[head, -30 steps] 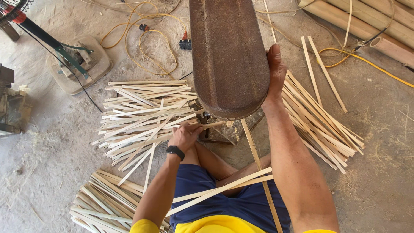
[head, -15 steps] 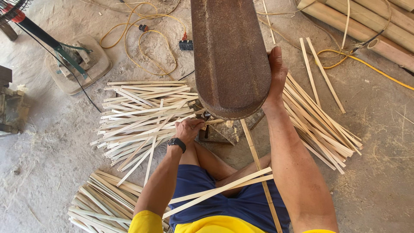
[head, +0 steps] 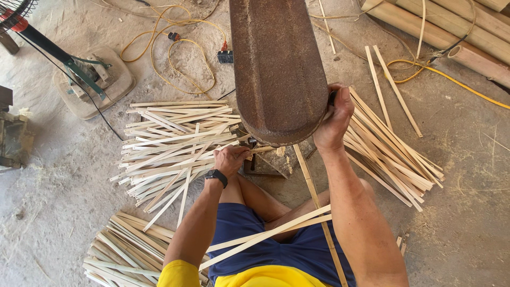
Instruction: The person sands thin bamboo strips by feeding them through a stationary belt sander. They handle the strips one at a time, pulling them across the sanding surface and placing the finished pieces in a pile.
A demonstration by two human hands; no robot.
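Observation:
A large rusty brown blade rises toward me in the middle of the view. My right hand is closed on its dark handle at the blade's right edge. My left hand, with a black watch on the wrist, pinches a thin pale bamboo strip that lies across a small block under the blade's end. Two more long strips rest across my lap, over blue shorts.
A loose heap of bamboo strips lies on the ground to the left, another to the right, a bundle at lower left. Yellow cables, a fan base and thick bamboo poles lie beyond.
My left hand has crept slightly toward the block with the strip. My right hand keeps its hold on the handle, and the blade has barely shifted.

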